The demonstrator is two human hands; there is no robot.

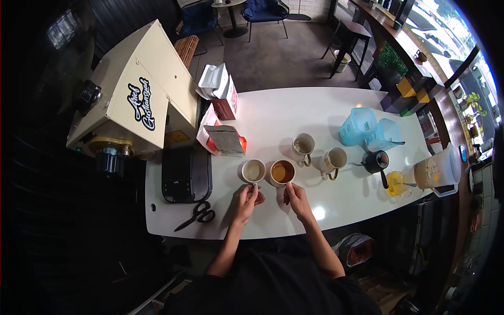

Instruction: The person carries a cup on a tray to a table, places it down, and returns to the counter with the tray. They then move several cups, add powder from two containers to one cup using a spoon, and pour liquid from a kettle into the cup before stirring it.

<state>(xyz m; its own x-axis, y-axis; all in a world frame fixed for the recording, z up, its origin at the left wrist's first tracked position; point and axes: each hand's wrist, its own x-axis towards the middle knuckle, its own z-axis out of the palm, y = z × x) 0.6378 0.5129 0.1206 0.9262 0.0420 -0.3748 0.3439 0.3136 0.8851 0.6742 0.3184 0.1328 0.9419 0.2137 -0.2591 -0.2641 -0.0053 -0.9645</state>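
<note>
Two mugs stand side by side at the near middle of the white table (294, 110): a pale-filled mug (253, 170) on the left and a mug of amber liquid (282, 172) on the right. My left hand (247, 201) touches the near side of the left mug with its fingertips. My right hand (295, 197) rests against the near side of the amber mug. Neither hand wraps a mug fully. Two more mugs with gold handles, one (304, 144) and another (335, 159), stand further right.
Black scissors (197, 214) and a black scale (186, 176) lie at the left. A cream machine (134, 100) fills the left end. Bags (223, 137) stand behind the mugs. Blue containers (358, 126), a black pitcher (376, 161), a yellow glass (396, 185) and a jug (436, 169) stand at the right.
</note>
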